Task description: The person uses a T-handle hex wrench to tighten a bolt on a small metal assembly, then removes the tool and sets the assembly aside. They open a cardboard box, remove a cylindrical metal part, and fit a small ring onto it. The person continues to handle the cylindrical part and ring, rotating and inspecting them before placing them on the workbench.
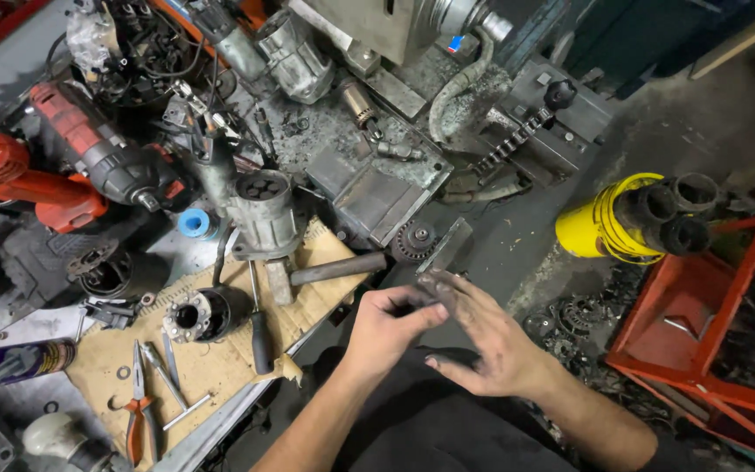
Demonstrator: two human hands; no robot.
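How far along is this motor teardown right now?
Done: the grey cylindrical motor housing and black round stator lie apart on cardboard. In hand: the left hand and right hand meet over a small dark part. Left: the pieces remain unassembled.

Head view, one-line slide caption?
Grimy left hand and right hand meet above a cluttered workbench of motor parts.

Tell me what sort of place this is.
Most likely a motor or power-tool repair workshop: greasy dismantled motor housings, red power tools and pliers crowd a cluttered bench, and both hands are blackened with grime.
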